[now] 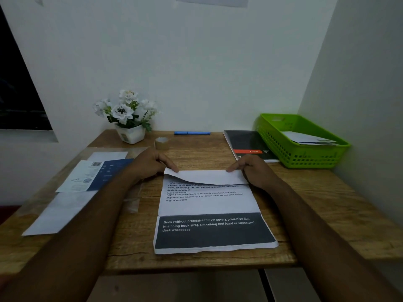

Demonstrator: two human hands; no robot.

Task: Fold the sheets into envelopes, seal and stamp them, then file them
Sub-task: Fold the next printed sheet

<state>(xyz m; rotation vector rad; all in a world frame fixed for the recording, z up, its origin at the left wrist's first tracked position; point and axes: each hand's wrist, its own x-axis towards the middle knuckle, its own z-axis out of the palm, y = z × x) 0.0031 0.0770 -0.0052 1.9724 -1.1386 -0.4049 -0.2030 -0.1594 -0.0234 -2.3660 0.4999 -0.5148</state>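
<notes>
Wooden desk (pixel 316 203) carries all items. Printed sheet (pixel 207 205) lies flat at centre, running from both hands back toward the person, dark text band nearest the body. One crease line crosses it just above that band. Left hand (pixel 152 164) pinches the sheet's far left corner between thumb and fingers; right hand (pixel 255 168) pinches the far right corner the same way. Between them the far edge is lifted and turned over toward the person as a narrow flap (pixel 207 177), blank side up, not pressed down. Loose papers (pixel 87 177), one blue-printed and some plain, lie outboard of the left forearm. Green basket (pixel 305 158) sits beyond and outboard of the right hand and holds folded white envelopes (pixel 309 138); count cannot be read. Black notebook (pixel 248 144) lies just beyond the right hand, beside the basket. White flower pot (pixel 130 134) stands beyond the left hand, against the wall. Tape roll (pixel 161 143) is just past the left fingertips. Blue pen (pixel 192 133) lies beyond both hands near the wall. No stamp visible. Judgement: some envelopes appear filed; this sheet is at an early fold. Remaining for it: finish folds, seal (tape likely), stamp, file. Loose papers probably follow.
</notes>
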